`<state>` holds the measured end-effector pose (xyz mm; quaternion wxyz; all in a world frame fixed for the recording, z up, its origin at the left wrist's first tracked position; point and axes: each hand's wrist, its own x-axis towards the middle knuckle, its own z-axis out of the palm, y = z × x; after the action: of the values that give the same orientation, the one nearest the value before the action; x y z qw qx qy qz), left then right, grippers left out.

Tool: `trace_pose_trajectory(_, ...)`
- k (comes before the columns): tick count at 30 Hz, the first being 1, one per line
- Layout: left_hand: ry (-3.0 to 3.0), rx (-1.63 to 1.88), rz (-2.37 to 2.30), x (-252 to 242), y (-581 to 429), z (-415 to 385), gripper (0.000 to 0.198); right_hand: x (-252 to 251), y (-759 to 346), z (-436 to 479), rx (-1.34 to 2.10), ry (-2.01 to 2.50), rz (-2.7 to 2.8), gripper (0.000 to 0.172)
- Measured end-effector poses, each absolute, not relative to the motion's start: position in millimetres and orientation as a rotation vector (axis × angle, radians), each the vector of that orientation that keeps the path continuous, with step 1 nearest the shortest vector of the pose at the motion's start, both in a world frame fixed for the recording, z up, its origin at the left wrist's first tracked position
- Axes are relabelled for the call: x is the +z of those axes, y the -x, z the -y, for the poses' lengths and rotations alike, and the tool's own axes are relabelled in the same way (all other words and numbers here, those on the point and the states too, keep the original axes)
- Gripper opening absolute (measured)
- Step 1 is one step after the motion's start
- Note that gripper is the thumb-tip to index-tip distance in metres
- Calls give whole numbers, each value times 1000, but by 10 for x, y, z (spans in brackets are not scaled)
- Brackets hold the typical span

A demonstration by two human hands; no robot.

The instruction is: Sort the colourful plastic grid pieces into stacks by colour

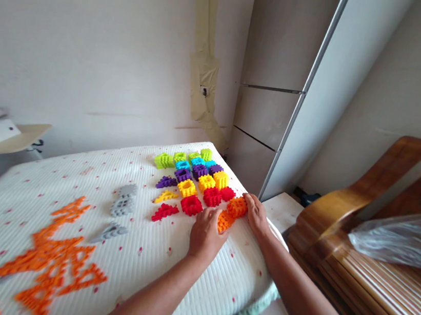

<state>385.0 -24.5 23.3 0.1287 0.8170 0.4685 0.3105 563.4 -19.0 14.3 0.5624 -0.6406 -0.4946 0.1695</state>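
Rows of small toothed plastic blocks lie sorted by colour on a white quilted table cover (pixel 76 176): green (pixel 164 160), blue (pixel 183 165), purple (pixel 199 170), yellow (pixel 187 188), red (pixel 191 205). At the near right end sit orange blocks (pixel 237 206). My left hand (pixel 205 237) is curled, its fingers on an orange block (pixel 225 220). My right hand (pixel 256 214) rests against the right side of the upper orange block, fingers bent around it.
A flat spread of joined orange pieces (pixel 53 255) lies at the near left, grey pieces (pixel 124 200) in the middle. A wooden bench (pixel 365 281) with a plastic bag (pixel 401 239) stands at the right. A grey cabinet (pixel 269 93) is behind the table corner.
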Motion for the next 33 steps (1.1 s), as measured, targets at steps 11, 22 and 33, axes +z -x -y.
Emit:
trace_pose_trajectory(11,-2477,769,-1471,319,-3791,285,65,179,-5630,213,379,1518,1185,45)
trace_pose_trajectory(22,-2441,778,-1523,279,-3845,232,42,158,-5632,202,415,1520,1155,50)
trace_pose_trajectory(33,-2392,809,-1459,226,-3768,200,40,119,-5658,178,406,1526,1148,52)
